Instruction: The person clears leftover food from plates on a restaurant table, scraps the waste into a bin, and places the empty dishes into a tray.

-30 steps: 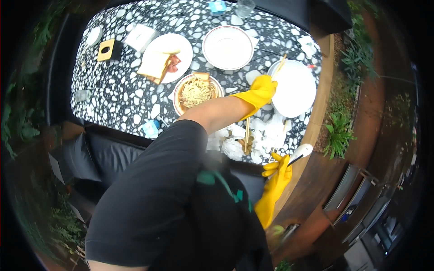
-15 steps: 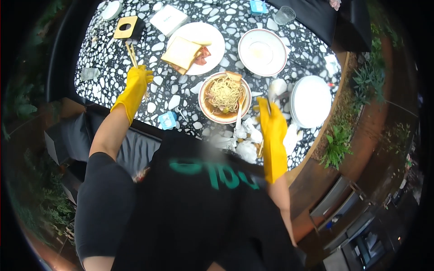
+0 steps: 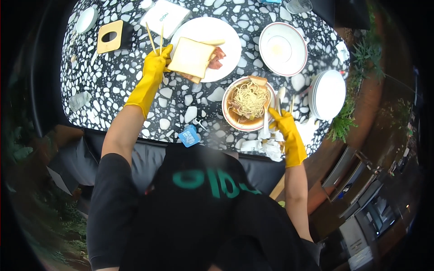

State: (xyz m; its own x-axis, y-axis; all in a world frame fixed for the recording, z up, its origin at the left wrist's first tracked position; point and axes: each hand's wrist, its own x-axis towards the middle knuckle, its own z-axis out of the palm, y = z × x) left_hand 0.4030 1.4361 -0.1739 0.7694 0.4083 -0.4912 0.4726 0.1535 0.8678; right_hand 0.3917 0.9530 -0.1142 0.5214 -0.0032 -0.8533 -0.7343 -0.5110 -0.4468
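Note:
My left hand (image 3: 156, 65), in a yellow rubber glove, is closed around a pair of wooden chopsticks (image 3: 151, 38) pointing up and apart. Its fingers are at the left rim of a large white plate (image 3: 230, 43), beside slices of white bread (image 3: 189, 56) and some pink ham (image 3: 217, 58). The gloved right hand (image 3: 287, 133) is right of a bowl (image 3: 226, 115) of noodles (image 3: 248, 100) in brown broth, with a white spoon (image 3: 266, 119) leaning in it. A spoon (image 3: 281, 95) sticks up from the right fingers; a thin stick (image 3: 292, 103) stands close by, its hold unclear.
A used white bowl (image 3: 296, 54) and stacked white plates (image 3: 330, 95) are at the right. Crumpled tissues (image 3: 271, 148) lie near the front edge, with a blue packet (image 3: 189, 135) to their left. A tissue box (image 3: 110, 37) and clear glasses (image 3: 80, 100) stand on the speckled table.
My left hand has moved right with the chopsticks, up to the plate of bread. The right hand has drawn lower relative to the stacked plates, and the camera view has shifted.

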